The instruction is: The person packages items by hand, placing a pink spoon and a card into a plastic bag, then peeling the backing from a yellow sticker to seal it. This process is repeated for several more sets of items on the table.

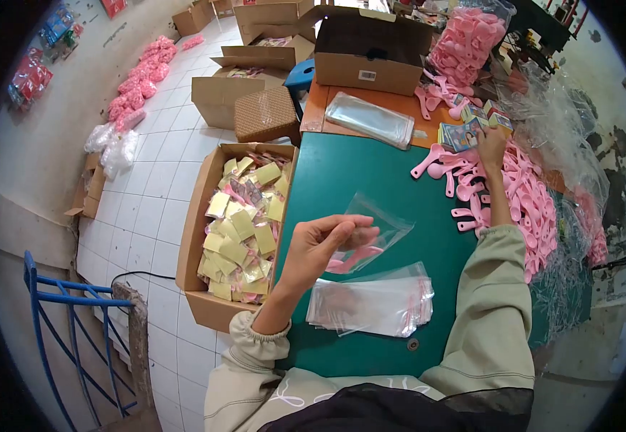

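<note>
My left hand (336, 241) is closed on a clear plastic bag (392, 229), held above the green table (341, 173). Inside the bag lies a pink spoon (354, 261). My right hand (491, 147) reaches to the far right, its fingers at a stack of small printed cards (461, 135); whether it grips one is hard to see. Beside that hand spreads a large pile of pink spoons (529, 201). Nearer to me on the table is a stack of flat clear bags (370, 304).
An open carton (192, 288) of packed bags with yellow cards stands left of the table. At the back are an empty brown box (367, 72), a pack of clear sleeves (370, 119) and a bag of spoons (467, 43). A blue metal rack (68, 297) stands at left.
</note>
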The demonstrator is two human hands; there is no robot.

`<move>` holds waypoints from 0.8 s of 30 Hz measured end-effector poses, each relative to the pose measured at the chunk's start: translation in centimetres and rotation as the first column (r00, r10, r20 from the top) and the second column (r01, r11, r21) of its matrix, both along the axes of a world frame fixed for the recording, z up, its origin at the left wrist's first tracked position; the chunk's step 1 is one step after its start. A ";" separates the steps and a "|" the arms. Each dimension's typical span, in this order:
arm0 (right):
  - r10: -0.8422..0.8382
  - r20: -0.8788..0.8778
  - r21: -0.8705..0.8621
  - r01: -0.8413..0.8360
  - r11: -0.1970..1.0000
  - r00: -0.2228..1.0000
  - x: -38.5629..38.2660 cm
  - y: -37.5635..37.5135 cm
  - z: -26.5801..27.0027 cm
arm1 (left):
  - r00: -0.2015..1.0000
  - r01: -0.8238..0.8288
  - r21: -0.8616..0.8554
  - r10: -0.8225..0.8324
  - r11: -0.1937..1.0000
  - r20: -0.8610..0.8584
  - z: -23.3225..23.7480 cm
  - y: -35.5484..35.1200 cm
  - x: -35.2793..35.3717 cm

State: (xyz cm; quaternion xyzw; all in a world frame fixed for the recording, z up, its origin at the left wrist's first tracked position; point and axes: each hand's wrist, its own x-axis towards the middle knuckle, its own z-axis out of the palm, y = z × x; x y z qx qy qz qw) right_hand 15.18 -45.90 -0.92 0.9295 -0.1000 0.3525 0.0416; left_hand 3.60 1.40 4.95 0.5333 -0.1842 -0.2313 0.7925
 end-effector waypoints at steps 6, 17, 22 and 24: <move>0.244 0.216 0.604 -0.326 0.727 0.945 -4.1 6.1 4.2 | 0.998 0.063 0.040 -0.062 0.997 -0.023 0.4 0.4 -0.1; 0.417 -0.149 0.102 -0.406 0.908 0.897 -13.8 16.7 3.5 | 0.994 0.089 0.100 -0.083 0.991 -0.066 1.2 1.2 0.2; 0.552 0.169 0.901 -0.354 0.249 0.816 -17.4 23.0 11.7 | 0.991 0.128 0.092 -0.124 0.988 -0.045 0.0 0.0 0.0; 0.582 0.203 0.901 -0.382 0.203 0.787 -18.3 23.7 12.3 | 0.989 0.140 0.104 -0.134 0.985 -0.059 0.1 -0.3 0.0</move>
